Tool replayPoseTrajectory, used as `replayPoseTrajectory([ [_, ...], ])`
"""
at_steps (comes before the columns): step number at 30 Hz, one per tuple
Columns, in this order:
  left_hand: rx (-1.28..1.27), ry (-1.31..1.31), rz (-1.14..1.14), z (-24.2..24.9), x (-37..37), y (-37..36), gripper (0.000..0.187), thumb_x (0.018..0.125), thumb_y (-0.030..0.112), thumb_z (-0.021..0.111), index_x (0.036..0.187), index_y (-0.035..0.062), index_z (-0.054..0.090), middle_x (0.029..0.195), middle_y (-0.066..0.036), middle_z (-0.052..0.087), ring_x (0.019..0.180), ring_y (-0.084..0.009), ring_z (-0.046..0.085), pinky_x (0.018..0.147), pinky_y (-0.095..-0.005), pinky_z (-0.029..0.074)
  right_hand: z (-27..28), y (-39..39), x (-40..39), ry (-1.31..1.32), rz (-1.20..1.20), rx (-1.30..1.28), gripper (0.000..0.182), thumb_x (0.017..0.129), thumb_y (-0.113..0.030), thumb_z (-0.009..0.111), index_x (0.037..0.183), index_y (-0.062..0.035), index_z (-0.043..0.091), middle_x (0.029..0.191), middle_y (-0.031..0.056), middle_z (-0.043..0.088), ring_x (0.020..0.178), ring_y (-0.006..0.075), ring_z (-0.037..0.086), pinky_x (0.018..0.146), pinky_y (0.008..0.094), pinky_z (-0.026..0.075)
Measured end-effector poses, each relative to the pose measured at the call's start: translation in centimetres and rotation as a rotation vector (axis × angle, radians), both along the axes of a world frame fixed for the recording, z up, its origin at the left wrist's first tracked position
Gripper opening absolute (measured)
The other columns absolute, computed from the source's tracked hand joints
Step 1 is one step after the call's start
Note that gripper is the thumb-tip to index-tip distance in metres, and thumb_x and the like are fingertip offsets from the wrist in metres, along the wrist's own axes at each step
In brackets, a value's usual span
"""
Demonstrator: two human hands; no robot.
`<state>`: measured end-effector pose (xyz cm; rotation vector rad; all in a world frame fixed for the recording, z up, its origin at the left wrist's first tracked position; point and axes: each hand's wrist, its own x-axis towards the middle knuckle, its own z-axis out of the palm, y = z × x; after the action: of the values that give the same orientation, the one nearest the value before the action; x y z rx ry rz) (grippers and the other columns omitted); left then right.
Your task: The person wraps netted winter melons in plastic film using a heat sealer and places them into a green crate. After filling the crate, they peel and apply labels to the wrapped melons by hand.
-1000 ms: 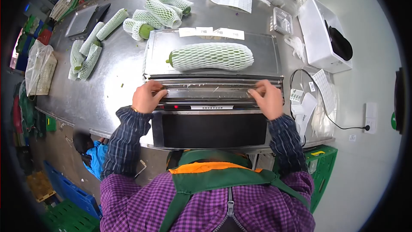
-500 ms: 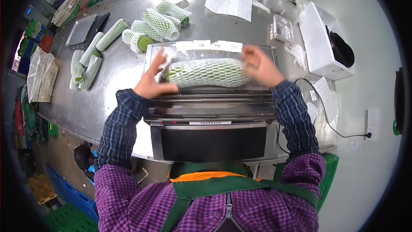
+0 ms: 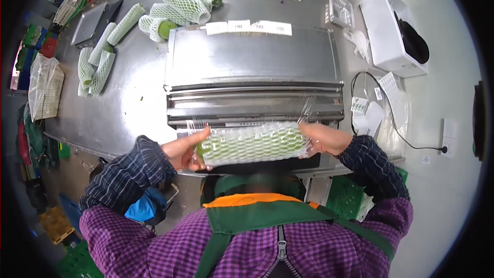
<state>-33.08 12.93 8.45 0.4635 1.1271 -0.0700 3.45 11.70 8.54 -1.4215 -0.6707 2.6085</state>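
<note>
A green vegetable (image 3: 254,144) in white foam netting, with clear film around it, lies level between my hands over the front of the metal wrapping machine (image 3: 252,56). My left hand (image 3: 186,149) grips its left end, fingers and thumb on the film. At the right end, my right hand (image 3: 325,139) holds it in the same way. Film sticks up in loose creases near both ends. Behind, white labels (image 3: 249,27) sit in a row along the machine's back edge.
Several netted vegetables (image 3: 186,6) lie behind and left, beside a scale (image 3: 96,23). A white basket (image 3: 47,87) stands far left. To the right are a white foam box (image 3: 383,36), a clear tray (image 3: 340,10) and a black cable (image 3: 393,118).
Both hands and the netted vegetable have moved from the machine's top plate toward my body. Film now wraps around it, and my hands have closed on its ends.
</note>
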Motion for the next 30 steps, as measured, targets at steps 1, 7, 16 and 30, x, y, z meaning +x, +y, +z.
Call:
replayPoseTrajectory([
  [1, -0.102, 0.027, -0.005, -1.6, -0.1, -1.6, 0.066, 0.086, 0.064, 0.042, 0.114, 0.0064, 0.056, 0.082, -0.008, 0.064, 0.070, -0.0098, 0.062, 0.047, -0.0150, 0.047, -1.3, -1.9, 0.2, -0.006, 0.121, 0.328, 0.052, 0.089, -0.034, 0.057, 0.122, 0.0040, 0.047, 0.112, 0.0091, 0.058, 0.097, 0.0135, 0.055, 0.087, 0.0284, 0.045],
  [7, -0.231, 0.003, 0.183, -2.8, 0.0, -5.4, 0.063, 0.086, 0.061, 0.044, 0.109, 0.0040, 0.056, 0.080, -0.007, 0.060, 0.066, -0.0094, 0.057, 0.053, -0.0165, 0.050, -4.4, -9.4, -1.0, -0.350, -0.136, 0.603, 0.031, 0.085, -0.015, 0.065, 0.109, 0.0011, 0.054, 0.089, 0.0039, 0.063, 0.075, 0.0103, 0.057, 0.070, 0.0262, 0.048],
  [16, 0.520, 0.047, 0.032, -5.5, -4.6, -13.5, 0.022, 0.089, 0.021, 0.060, 0.099, 0.0018, 0.062, 0.082, -0.003, 0.063, 0.078, -0.0093, 0.058, 0.077, -0.0229, 0.046, -3.9, -13.9, -3.1, -0.707, -0.082, 0.815, 0.035, 0.082, -0.031, 0.067, 0.085, 0.0034, 0.059, 0.061, 0.0110, 0.053, 0.055, 0.0148, 0.047, 0.053, 0.0308, 0.041],
  [30, 0.107, -0.035, 0.487, -16.6, -3.0, -17.4, 0.028, 0.090, 0.026, 0.048, 0.097, 0.0023, 0.061, 0.083, -0.006, 0.061, 0.077, -0.0172, 0.058, 0.066, -0.0284, 0.046, -24.9, -23.0, -1.5, -0.461, -0.252, 1.251, 0.028, 0.091, -0.017, 0.046, 0.113, -0.0021, 0.056, 0.079, 0.0095, 0.062, 0.061, 0.0185, 0.056, 0.055, 0.0315, 0.046],
])
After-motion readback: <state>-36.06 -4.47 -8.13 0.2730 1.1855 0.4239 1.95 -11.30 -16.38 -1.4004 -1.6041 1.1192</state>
